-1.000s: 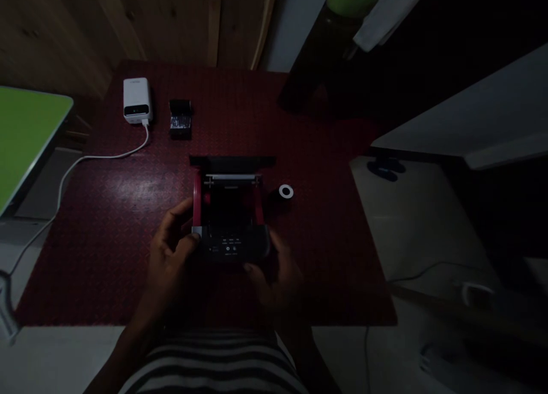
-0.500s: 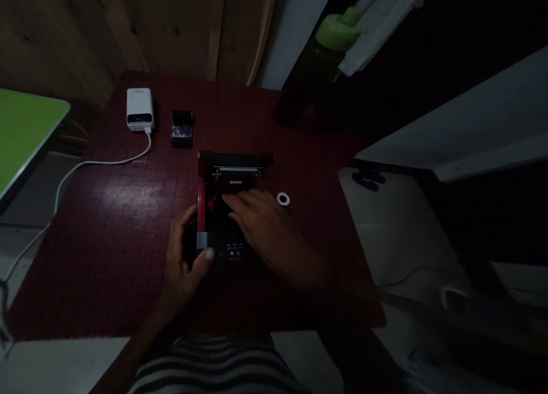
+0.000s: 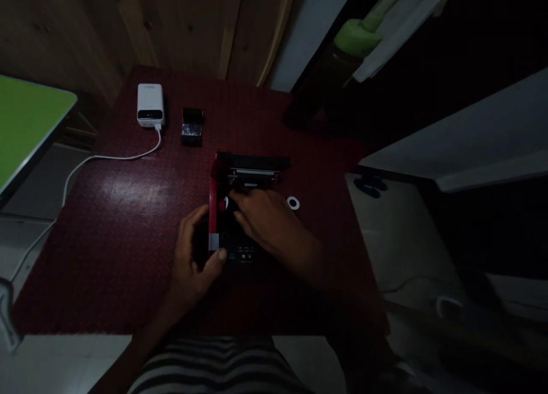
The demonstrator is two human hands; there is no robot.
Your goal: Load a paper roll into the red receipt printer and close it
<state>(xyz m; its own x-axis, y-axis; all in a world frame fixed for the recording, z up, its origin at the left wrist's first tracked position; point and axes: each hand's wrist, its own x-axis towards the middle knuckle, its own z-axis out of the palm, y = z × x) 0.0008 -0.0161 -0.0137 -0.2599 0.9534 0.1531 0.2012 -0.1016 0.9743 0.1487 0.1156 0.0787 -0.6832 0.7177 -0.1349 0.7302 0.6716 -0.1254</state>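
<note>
A black and red device [image 3: 213,211] with its lid raised stands on the dark red table [image 3: 107,257]. My left hand [image 3: 197,262] grips its left side, thumb on the front corner and fingers round the outer wall. My right hand [image 3: 269,220] reaches into the open compartment, fingers bent together; what they hold is too dark to make out. Beside those fingertips a white ring shape [image 3: 226,203] shows at a red hub inside. Just right of the device lies a white ring with a dark centre [image 3: 293,203].
A white power bank [image 3: 150,104] with a white cable and a small black object [image 3: 192,127] lie at the back left. A bottle with a green cap [image 3: 357,38] stands at the back right. A green tabletop [image 3: 32,117] is at far left.
The whole view has shifted, so the table things appear further right. A white ring shape now shows beside my right fingertips inside the device. My left hand keeps its grip.
</note>
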